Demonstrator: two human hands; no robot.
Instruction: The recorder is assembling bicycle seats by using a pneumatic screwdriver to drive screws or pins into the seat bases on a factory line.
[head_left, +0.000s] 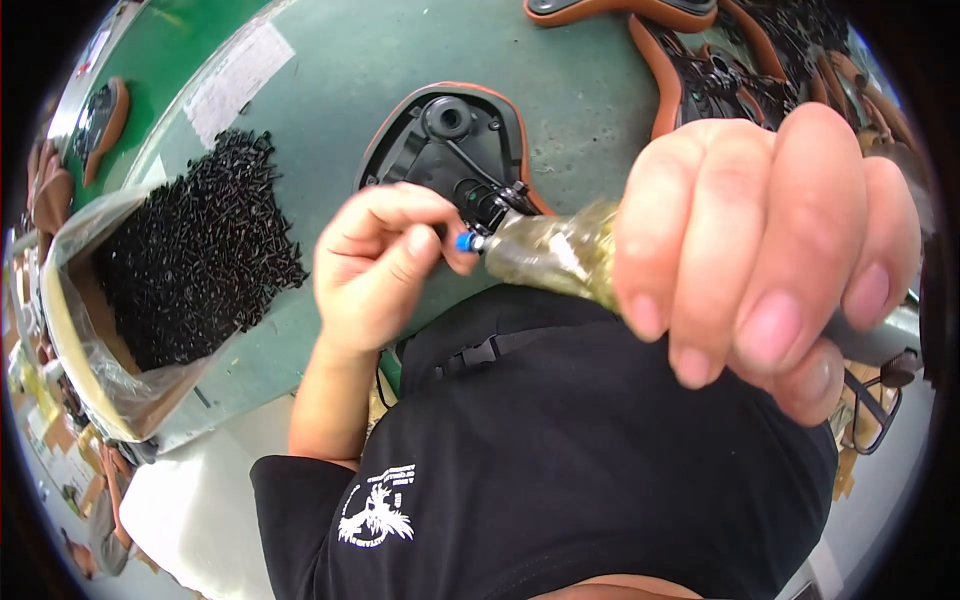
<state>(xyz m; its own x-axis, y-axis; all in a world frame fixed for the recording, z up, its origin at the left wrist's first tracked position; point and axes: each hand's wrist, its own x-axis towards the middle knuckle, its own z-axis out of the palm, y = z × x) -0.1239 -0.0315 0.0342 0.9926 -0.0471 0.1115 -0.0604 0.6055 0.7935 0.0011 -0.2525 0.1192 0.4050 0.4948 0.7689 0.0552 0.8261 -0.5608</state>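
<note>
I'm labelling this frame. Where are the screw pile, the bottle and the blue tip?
screw pile (195, 245), head view, middle of the black heap.
bottle (550, 250), head view, clear body left of the right hand's fingers.
blue tip (464, 241), head view, the bottle's small cap.

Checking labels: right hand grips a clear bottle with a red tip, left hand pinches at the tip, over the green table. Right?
Not quite: the tip is blue, not red, per the head view. The right hand does grip the clear bottle, the left hand pinches there, over the green table.
</note>
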